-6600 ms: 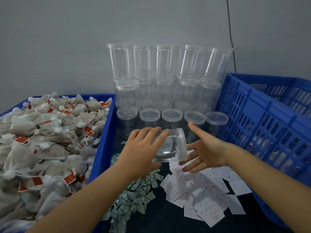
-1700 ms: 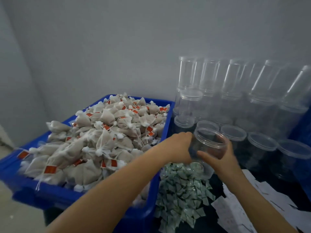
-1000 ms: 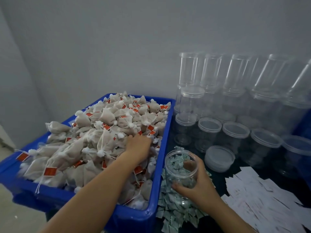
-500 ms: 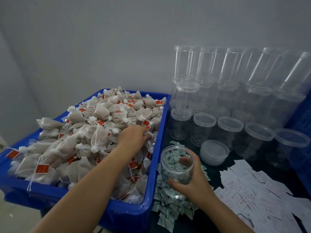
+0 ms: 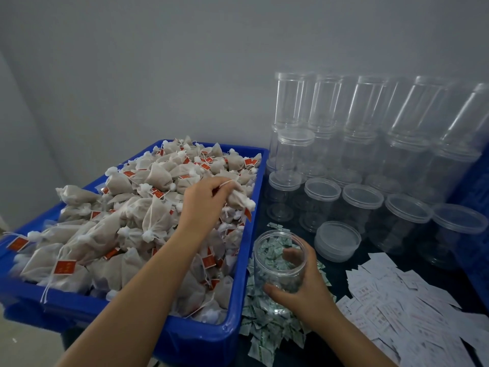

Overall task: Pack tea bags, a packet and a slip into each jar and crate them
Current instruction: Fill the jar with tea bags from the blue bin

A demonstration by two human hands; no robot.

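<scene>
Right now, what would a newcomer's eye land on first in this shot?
Probably the blue bin on the left, heaped with tea bags, where the left hand lifts one tea bag by pinching it. Beside the bin, the right hand grips an open jar over a pile of green packets. Stacked clear jars line the wall behind, and white slips lie at the right.

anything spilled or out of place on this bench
Nothing looks spilled or damaged. One loose lid lies apart from the open jar that the right hand grips. The top row of stacked jars appears to lean right, though the wide-angle lens may cause that.
</scene>
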